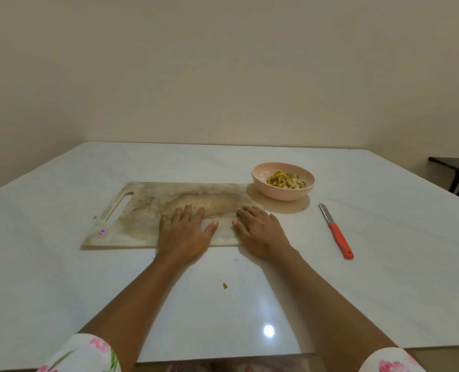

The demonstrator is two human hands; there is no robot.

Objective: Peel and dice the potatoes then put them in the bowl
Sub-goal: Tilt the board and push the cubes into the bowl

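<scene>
Potatoes, as small yellow and pale diced pieces [286, 181], lie heaped inside the round pale pink bowl [282, 196]. The bowl stands right of centre in the frame, at the far right corner of the worn, stained rectangular cutting board [142, 208]; whether it touches the board I cannot tell. No whole potato shows on the board, so I judge the task is near its end and the step in hand is only to finish cleanly. The left hand [184, 233] lies palm down on the board, fingers straight and spread, holding nothing. The right hand [259, 233] lies palm down too, fingers over the right end of the board and heel on the glossy white table [384, 277], also holding nothing. The small knife with the orange-red handle [335, 230] lies at the right, well apart from both hands. To finish well, it would be wise to check the board for missed cubes, gather the small greenish scrap [225, 285] below centre, and lift the hands without pushing the board against the bowl.
</scene>
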